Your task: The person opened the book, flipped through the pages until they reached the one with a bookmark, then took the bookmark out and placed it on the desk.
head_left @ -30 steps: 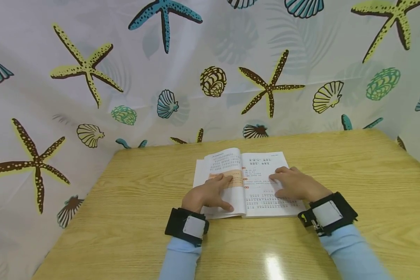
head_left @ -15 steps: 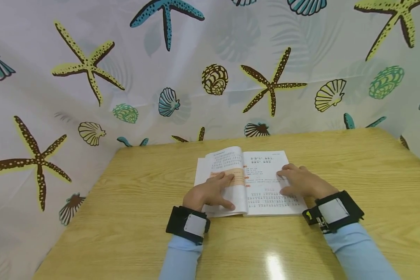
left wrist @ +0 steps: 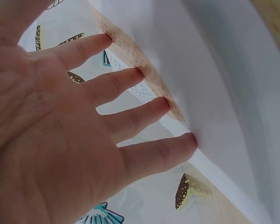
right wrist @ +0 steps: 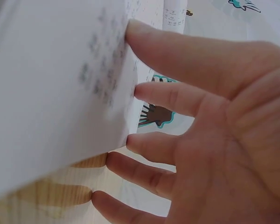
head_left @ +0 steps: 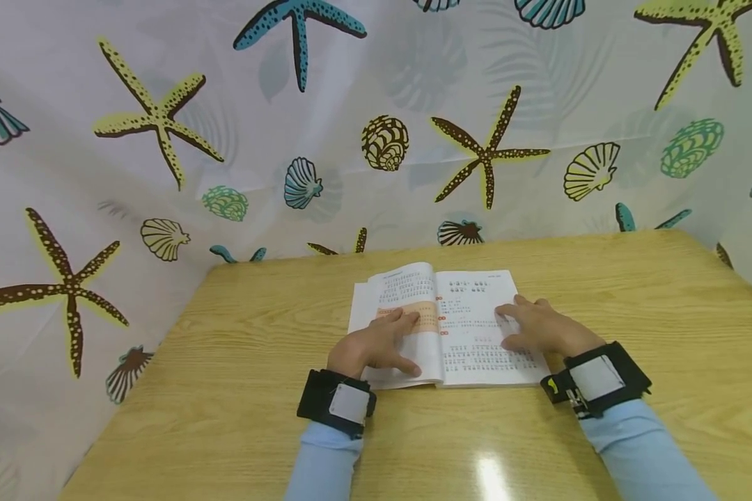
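An open book [head_left: 470, 327] lies on the wooden table, its printed pages facing up. The left page curves up near the spine and carries an orange text band [left wrist: 144, 70]. My left hand [head_left: 376, 348] rests on that left page with fingers spread; in the left wrist view the fingertips touch the paper. On the right page's outer edge lies my right hand [head_left: 548, 327]. Its thumb and nearest fingertips touch the page, while the other fingertips [right wrist: 99, 196] touch the table beside it, as the right wrist view shows. Neither hand grips anything.
The wooden table [head_left: 238, 390] extends around the book on all sides. Behind it hangs a white cloth [head_left: 338, 125] printed with starfish and shells. Both wrists wear black straps [head_left: 335, 403] with pale plates over light blue sleeves.
Over the first half second my right hand slid a little to the right toward the page's outer edge. The left hand stayed on its page. Since then, nothing has visibly moved.
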The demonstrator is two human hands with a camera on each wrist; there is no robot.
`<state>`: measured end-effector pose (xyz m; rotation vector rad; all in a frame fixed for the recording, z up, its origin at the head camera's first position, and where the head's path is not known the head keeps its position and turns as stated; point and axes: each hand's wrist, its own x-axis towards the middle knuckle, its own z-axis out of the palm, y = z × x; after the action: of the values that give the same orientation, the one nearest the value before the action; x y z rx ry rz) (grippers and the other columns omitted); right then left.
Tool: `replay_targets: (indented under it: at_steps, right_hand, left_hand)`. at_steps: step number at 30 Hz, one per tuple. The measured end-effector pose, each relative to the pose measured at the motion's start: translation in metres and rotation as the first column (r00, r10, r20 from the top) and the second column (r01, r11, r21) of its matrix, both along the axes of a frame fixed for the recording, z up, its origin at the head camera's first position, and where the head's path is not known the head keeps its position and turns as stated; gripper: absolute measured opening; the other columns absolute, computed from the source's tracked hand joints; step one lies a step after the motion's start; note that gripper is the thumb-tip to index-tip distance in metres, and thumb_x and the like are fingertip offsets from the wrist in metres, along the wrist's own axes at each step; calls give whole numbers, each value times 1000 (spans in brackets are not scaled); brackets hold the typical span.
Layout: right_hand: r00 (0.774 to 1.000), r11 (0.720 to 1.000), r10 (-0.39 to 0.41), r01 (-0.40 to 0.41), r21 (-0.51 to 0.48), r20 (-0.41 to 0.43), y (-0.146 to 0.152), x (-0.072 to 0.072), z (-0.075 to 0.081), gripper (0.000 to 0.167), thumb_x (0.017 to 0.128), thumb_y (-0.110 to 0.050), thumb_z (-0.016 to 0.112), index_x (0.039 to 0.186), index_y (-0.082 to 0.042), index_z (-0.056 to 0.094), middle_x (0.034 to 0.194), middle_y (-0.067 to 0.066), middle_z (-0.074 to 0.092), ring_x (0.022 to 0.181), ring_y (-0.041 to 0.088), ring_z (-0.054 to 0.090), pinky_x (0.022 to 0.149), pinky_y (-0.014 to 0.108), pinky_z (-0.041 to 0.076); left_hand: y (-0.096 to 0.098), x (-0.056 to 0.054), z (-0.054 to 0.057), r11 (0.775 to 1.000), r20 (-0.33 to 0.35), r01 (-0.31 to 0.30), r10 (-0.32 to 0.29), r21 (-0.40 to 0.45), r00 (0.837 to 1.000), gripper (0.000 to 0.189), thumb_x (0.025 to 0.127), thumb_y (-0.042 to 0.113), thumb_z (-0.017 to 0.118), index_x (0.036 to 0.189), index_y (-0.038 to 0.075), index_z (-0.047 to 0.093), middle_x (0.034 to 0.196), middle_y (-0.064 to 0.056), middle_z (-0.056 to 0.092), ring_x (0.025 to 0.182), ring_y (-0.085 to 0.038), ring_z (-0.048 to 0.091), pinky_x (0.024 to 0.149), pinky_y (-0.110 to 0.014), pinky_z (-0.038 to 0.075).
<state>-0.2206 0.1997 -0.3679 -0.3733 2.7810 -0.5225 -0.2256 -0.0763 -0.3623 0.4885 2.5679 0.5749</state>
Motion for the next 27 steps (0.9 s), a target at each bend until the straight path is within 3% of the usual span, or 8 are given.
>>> replay_targets:
  at_steps: [8, 22, 27]
  right_hand:
    - [999, 1000, -26, 26, -8, 31, -4, 0, 1, 82, 93, -17, 72, 151, 16, 26, 153, 44, 19, 135, 61, 27, 107, 71, 31]
    - [1000, 999, -6, 6, 42, -8, -5, 2, 1, 77, 93, -18, 73, 153, 9, 32, 150, 45, 26, 128, 59, 38, 98, 67, 43]
    - [1000, 999, 0, 1, 52, -15, -7, 3, 2, 75, 94, -16, 71, 153, 9, 32, 150, 42, 29, 132, 60, 36, 104, 67, 38]
  left_hand:
    - [-1, 0, 0, 1000, -15, 12, -12, 9, 1000, 96, 83, 22, 86, 161, 17, 30, 167, -6, 22, 155, -24, 13, 121, -50, 23]
    - [-1, 0, 1, 1000, -23, 19, -18, 4, 1000, 97, 83, 23, 86, 161, 17, 29, 167, -6, 22, 155, -24, 13, 121, -50, 22]
    - [-1, -1, 1, 1000, -26, 17, -17, 3, 1000, 97, 83, 24, 87, 161, 17, 30, 167, -6, 22, 155, -24, 13, 120, -50, 24]
